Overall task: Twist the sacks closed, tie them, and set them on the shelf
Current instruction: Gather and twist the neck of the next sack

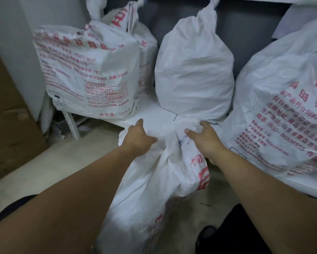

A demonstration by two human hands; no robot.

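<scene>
Left hand (137,138) and right hand (206,139) apart, both gripping sack (154,180) mouth

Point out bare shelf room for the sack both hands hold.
One bare patch of shelf: the front edge, bordered by the left printed sack and the plain tied sack, just past the held sack. Crowded on the right: the big right sack sits close beside the plain one.

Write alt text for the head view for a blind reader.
The left hand and right hand grip the bunched top of a red-printed white sack in front of a low white shelf. On the shelf stand a plain sack tied at its neck, a printed sack on its left and another printed sack on its right.
</scene>
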